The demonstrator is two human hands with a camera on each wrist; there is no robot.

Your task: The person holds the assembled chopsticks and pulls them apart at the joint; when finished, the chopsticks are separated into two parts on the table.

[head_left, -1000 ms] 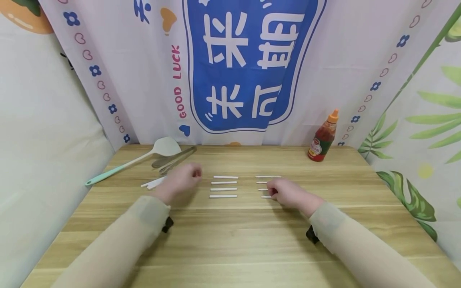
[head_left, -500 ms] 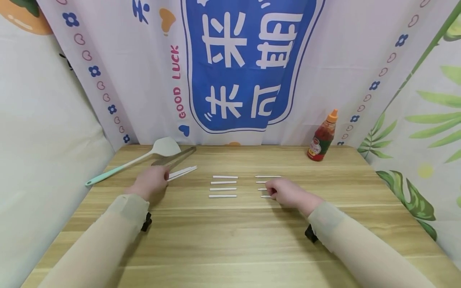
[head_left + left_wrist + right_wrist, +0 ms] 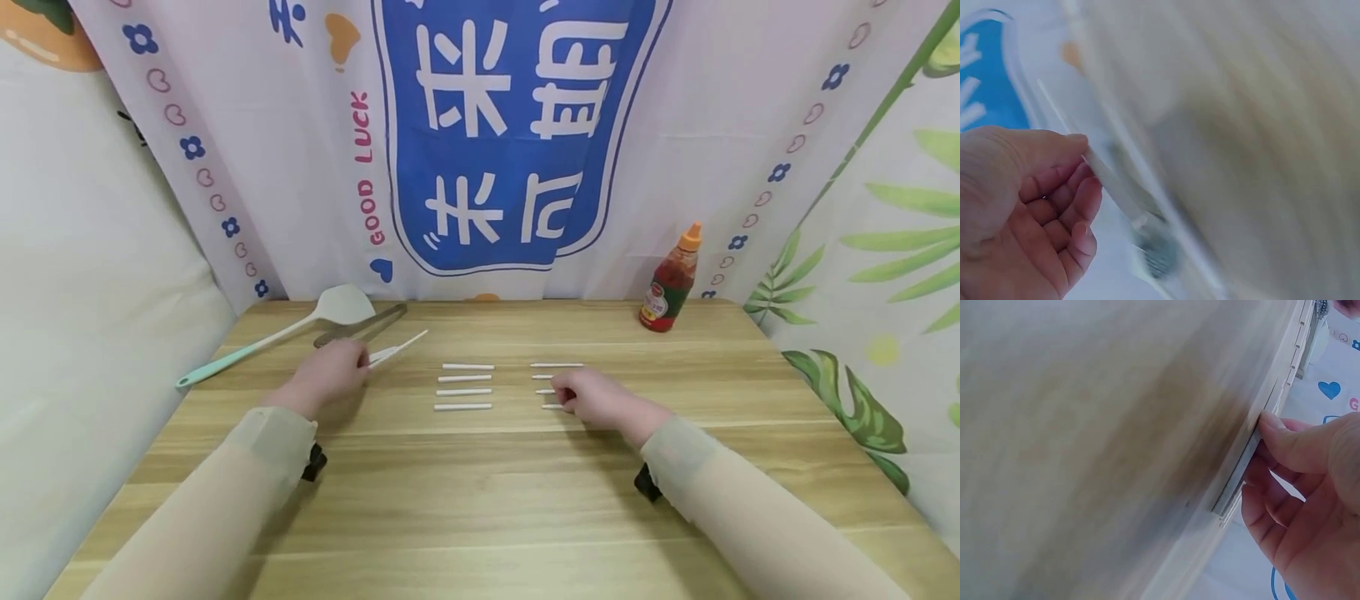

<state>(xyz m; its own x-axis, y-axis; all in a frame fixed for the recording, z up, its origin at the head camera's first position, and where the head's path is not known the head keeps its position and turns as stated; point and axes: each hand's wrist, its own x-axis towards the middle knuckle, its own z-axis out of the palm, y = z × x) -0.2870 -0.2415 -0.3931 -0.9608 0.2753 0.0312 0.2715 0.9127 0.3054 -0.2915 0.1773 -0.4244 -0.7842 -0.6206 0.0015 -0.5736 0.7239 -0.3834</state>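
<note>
On the table, one column of four sticks lies in the middle and another column of four sticks to its right, the right hand over the latter's nearer right ends. Left of both is the left hand, a stick between its thumb and fingers; tongs lie just behind it, a spatula behind and left. A bottle stands at the back right, before the hanging cloth.
</note>
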